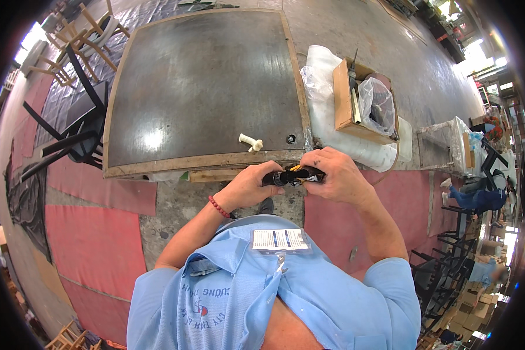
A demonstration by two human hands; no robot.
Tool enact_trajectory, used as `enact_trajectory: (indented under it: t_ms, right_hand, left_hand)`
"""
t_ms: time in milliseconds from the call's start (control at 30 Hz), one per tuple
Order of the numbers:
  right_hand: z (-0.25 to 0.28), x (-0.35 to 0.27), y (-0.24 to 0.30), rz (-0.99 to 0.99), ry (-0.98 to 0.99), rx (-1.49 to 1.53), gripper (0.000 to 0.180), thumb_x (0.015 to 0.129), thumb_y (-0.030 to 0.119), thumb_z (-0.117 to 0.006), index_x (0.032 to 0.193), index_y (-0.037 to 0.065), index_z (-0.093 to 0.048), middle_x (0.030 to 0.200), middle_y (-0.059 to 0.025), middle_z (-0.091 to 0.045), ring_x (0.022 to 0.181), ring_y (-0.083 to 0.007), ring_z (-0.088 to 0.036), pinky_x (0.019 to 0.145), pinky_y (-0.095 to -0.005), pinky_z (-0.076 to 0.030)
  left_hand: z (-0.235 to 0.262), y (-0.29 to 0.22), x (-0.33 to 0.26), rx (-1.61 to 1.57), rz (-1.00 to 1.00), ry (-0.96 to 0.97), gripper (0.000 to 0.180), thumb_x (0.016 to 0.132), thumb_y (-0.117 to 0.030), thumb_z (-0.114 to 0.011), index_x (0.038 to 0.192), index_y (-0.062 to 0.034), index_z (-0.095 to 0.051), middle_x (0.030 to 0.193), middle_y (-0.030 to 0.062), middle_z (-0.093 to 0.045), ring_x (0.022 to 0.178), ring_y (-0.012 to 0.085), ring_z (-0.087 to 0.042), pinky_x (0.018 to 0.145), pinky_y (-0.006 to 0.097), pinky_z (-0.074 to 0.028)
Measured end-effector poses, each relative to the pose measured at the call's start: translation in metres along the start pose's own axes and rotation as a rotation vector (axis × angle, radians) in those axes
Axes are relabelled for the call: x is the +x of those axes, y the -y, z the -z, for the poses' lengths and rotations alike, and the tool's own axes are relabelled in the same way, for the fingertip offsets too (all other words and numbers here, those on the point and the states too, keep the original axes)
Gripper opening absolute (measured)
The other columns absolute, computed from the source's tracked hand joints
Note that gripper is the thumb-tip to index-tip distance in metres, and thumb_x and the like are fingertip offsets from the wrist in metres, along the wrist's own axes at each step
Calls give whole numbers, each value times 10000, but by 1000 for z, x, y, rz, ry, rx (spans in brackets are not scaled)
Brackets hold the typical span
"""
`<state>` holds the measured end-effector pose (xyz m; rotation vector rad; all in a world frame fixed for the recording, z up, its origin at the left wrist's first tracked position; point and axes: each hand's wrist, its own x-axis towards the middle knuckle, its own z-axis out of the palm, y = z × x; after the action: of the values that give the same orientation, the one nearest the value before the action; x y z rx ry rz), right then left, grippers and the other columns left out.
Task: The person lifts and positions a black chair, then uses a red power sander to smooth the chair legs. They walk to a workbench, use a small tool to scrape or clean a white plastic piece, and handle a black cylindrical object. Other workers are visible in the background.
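Note:
Just past the near edge of the table [204, 76], I hold a black tool with yellow parts [283, 177] in front of my body. My left hand [245, 186] is closed around its black rounded end. At its other end, the fingers of my right hand [344, 176] grip the part where yellow shows. My fingers cover much of the tool, so its exact kind is unclear. On the tabletop beyond my hands lies a twisted off-white piece [251, 142], perhaps rolled cloth. A small round black piece [291, 139] sits to the right of it, near the table's corner.
Right of the table, a cardboard box [344, 105] with tools and a clear plastic bag rests on white wrapping [326, 140]. Black chairs [79, 125] lie at the left, with wooden chairs [79, 38] beyond. Red mats [96, 245] cover parts of the floor. Another person [478, 198] is far right.

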<state>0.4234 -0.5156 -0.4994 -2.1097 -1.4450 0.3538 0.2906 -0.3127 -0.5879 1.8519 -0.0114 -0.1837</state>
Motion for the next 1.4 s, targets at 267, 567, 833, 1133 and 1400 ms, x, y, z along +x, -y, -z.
enact_trajectory:
  t_ms: [267, 567, 833, 1133, 1400]
  right_hand:
    - [3, 3, 5, 28, 27, -96, 351, 663, 101, -771, 1001, 90, -679, 1000, -17, -695, 846, -251, -626, 794, -355, -514]
    - [5, 6, 9, 52, 68, -164, 380, 648, 119, -792, 1014, 103, -689, 1040, 13, -692, 875, -243, -622, 805, -354, -533]
    - [5, 8, 10, 69, 100, -221, 411, 644, 126, -795, 1040, 130, -686, 1073, 20, -684, 893, -240, -622, 808, -354, -539]
    - [7, 10, 12, 56, 138, -248, 397, 656, 137, -794, 1039, 136, -688, 1061, 23, -680, 886, -239, -618, 807, -352, -540]
    - [10, 10, 15, 52, 164, -301, 384, 666, 151, -790, 1037, 135, -692, 1038, 14, -674, 878, -240, -605, 802, -350, -536]
  left_hand:
    - [-1, -1, 0, -12, 20, 13, 414, 819, -180, -813, 1153, -53, -605, 991, 109, -685, 943, 250, -647, 843, 365, -494]
    - [-2, 3, 1, 2, -6, 13, 436, 808, -175, -815, 1167, -45, -605, 1013, 128, -689, 977, 285, -658, 862, 382, -500]
    - [0, 3, 1, -7, -16, 13, 450, 803, -170, -817, 1177, -37, -605, 1027, 128, -693, 982, 281, -660, 868, 381, -501]
    - [-1, 0, 1, -2, -8, 14, 446, 807, -165, -811, 1178, -29, -605, 1010, 135, -686, 959, 281, -659, 856, 378, -502]
    - [-5, -1, 3, 7, -8, 8, 425, 812, -172, -808, 1156, -34, -600, 982, 140, -671, 922, 278, -650, 825, 380, -496]
